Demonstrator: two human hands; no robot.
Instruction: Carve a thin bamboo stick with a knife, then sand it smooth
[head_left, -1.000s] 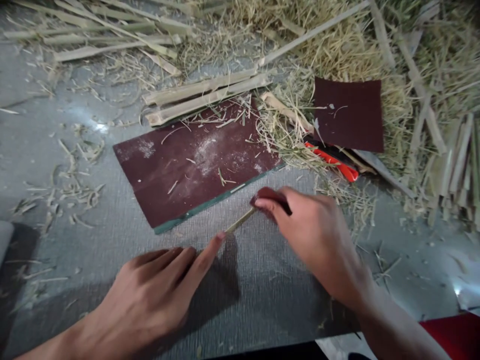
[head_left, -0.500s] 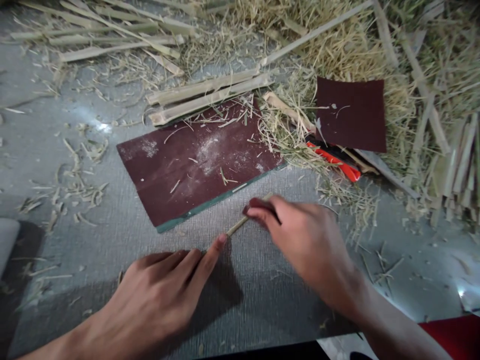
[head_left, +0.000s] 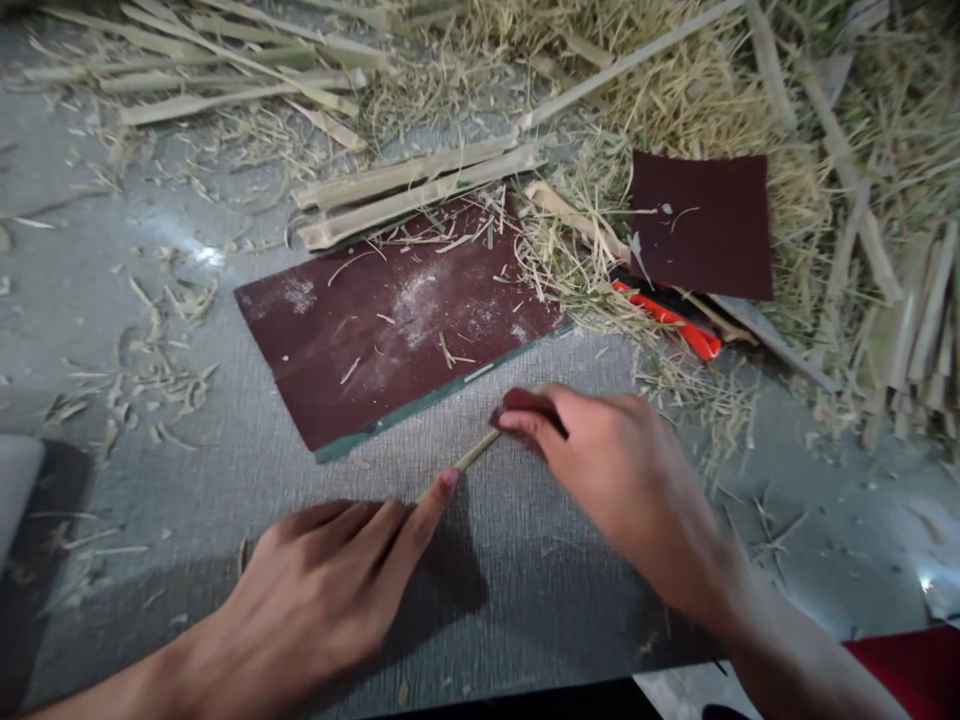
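A thin bamboo stick (head_left: 474,457) lies on the grey textured mat (head_left: 247,470). My left hand (head_left: 330,590) rests on the mat, its index finger stretched out and pressing the stick's near end. My right hand (head_left: 622,480) is closed on a small dark red piece of sandpaper (head_left: 525,405) wrapped over the stick's far part. A large sheet of dark red sandpaper (head_left: 397,320), dusted pale, lies just beyond the stick.
A square piece of sandpaper (head_left: 701,225) lies on straw at the right. Beneath it shows an orange-handled tool (head_left: 667,325). Split bamboo strips (head_left: 412,190) and heaps of shavings (head_left: 675,90) cover the back and right. A red object (head_left: 907,665) sits bottom right.
My right hand with the small sandpaper slid a short way along the stick toward my left hand, then back a little. My left hand has stayed pressing the stick's end.
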